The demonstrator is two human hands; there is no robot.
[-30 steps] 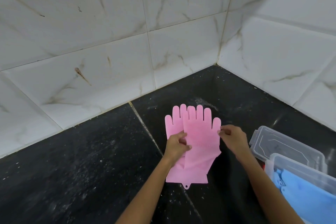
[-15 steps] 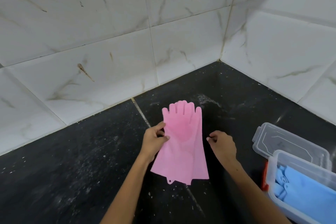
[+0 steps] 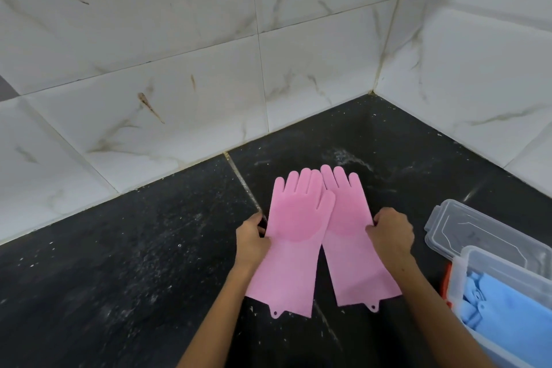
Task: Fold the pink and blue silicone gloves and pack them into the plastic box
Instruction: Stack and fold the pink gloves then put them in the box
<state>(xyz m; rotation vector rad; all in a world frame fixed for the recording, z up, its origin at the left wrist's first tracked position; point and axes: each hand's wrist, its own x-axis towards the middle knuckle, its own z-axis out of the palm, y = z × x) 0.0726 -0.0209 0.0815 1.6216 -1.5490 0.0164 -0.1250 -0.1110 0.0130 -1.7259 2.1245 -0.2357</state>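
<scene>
Right now I see two pink silicone gloves lying flat, side by side, on a black speckled countertop, fingers pointing away from me toward the tiled corner. The left pink glove (image 3: 294, 236) lies with its thumb overlapping the inner edge of the right pink glove (image 3: 349, 236); their cuffs splay apart nearer to me, each with a small hanging tab at the hem. My left hand (image 3: 252, 237) pinches the outer edge of the left glove at about wrist height, fingers curled onto the silicone. My right hand (image 3: 392, 233) grips the outer edge of the right glove at the same level, fingers curled over it. To the right, at the frame's edge, stands a clear plastic box (image 3: 478, 275) holding folded blue silicone gloves (image 3: 507, 308). Just beyond it, touching or nearly touching, a clear plastic lid (image 3: 466, 227) lies flat on the countertop (image 3: 134, 263). A sliver of something orange (image 3: 447, 284) shows at the box's near left side; I cannot tell what it is. White marble-look wall tiles (image 3: 179, 69) with brown veins rise behind and to the right, meeting in a corner.
</scene>
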